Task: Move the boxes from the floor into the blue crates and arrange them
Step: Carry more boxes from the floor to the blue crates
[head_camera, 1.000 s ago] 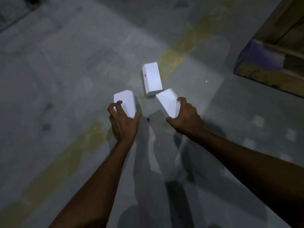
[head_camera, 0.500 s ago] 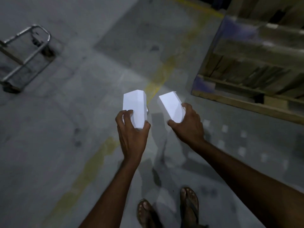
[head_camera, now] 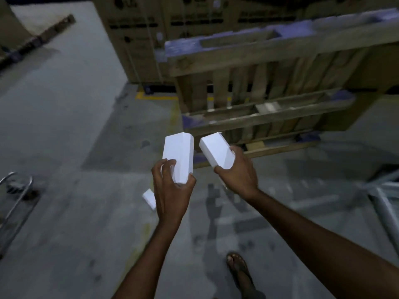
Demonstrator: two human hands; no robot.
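My left hand [head_camera: 170,190] grips a small white box [head_camera: 178,155] by its lower end, held upright above the floor. My right hand [head_camera: 238,173] grips a second white box [head_camera: 217,152], tilted to the left, close beside the first. A third white box [head_camera: 149,198] lies on the concrete floor, partly hidden behind my left wrist. No blue crate is in view.
Stacked wooden pallets [head_camera: 269,87] with blue-painted blocks stand ahead on the right. Large cardboard cartons [head_camera: 133,39] rise behind them. A metal trolley handle [head_camera: 15,190] is at the left edge, a metal frame [head_camera: 386,203] at the right. My sandalled foot [head_camera: 238,268] is below.
Both hands lifted their boxes off the floor and I straightened up; the view swung up toward the pallets. The third box stayed on the floor, now low behind my left hand.
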